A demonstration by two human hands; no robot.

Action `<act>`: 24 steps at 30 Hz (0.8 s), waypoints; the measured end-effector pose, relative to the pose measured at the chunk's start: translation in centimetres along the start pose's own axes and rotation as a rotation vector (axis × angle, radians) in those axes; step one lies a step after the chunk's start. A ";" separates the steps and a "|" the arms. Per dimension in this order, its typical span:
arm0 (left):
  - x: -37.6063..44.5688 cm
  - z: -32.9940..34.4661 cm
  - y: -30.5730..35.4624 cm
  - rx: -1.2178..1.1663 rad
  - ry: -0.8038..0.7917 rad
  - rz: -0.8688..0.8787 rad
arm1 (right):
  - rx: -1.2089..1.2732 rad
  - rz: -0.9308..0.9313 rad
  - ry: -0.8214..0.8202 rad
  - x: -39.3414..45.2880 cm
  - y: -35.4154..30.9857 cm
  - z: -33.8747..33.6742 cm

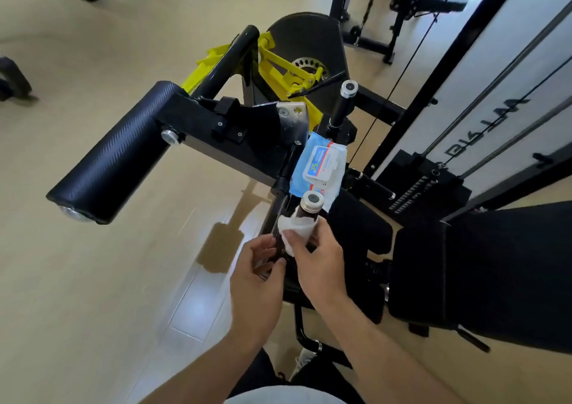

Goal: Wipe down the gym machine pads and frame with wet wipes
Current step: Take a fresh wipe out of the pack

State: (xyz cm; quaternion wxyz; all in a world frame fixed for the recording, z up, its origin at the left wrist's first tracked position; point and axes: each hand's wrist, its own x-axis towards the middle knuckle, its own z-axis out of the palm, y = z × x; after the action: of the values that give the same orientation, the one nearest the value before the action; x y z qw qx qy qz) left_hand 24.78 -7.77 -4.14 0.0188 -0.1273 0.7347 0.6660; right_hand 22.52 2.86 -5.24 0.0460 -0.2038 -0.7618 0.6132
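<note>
Wet wipe, a white crumpled cloth point(294, 229), is wrapped round the near black upright handle with a silver cap point(311, 207) of the gym machine, and the right hand point(315, 258) grips it there, fingers curled over the cloth. The left hand point(257, 275) sits just beside, its fingers curled toward the lower part of the same handle; motion blur and the right hand hide whether it actually holds the bar. A blue-and-white soft pack of wipes point(318, 168) lies on the machine frame just beyond the handle, its print too small to read. Behind it stands a second black capped handle point(346, 100). The black textured roller pad point(114, 156) juts out to the left on a black steel arm point(223, 137), with yellow metal linkage point(278, 69) behind. The black seat pads point(483, 267) at right are dark and hard to tell apart. Beneath lies a glossy beige floor point(93, 279) with window glare; other black machines are cut off at the top edge.
</note>
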 end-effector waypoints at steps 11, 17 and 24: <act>1.4 -0.3 0.7 0.013 -0.064 0.081 | -0.103 -0.034 -0.051 0.5 0.9 1.4; 1.8 -1.8 -1.0 0.051 -0.058 -0.048 | 0.042 -0.085 0.130 2.2 -2.3 1.6; 1.3 -2.8 -1.6 0.060 -0.034 -0.062 | -0.031 0.014 0.047 1.8 0.2 1.9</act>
State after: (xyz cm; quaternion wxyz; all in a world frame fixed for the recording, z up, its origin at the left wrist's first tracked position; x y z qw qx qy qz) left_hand 24.29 -10.81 -5.59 0.0554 -0.1380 0.7496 0.6450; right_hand 20.37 1.81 -6.24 0.0562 -0.2241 -0.7685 0.5967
